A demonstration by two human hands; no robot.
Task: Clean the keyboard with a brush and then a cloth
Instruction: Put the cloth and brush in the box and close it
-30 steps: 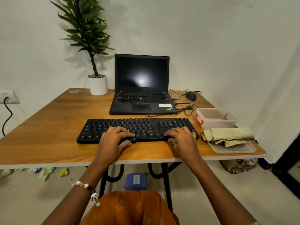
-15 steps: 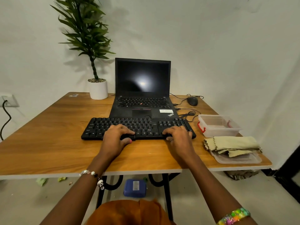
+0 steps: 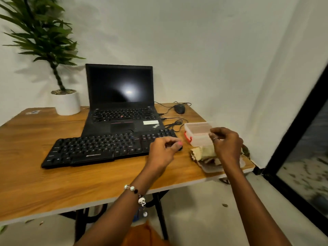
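Left wrist bracelet [image 3: 137, 194] of beads; right hand [image 3: 226, 145] ringed.

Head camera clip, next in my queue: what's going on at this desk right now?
A person stands at a wooden table with a black keyboard lying in front of an open laptop. Both hands are off the keys and hold nothing: the left hand hovers over the keyboard's right end, the right hand over a clear plastic box and a folded cloth. No brush is visible; cleaning hasn't visibly started.

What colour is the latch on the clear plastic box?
Red, on the box's left end facing the keyboard; the latch shows in the head view.
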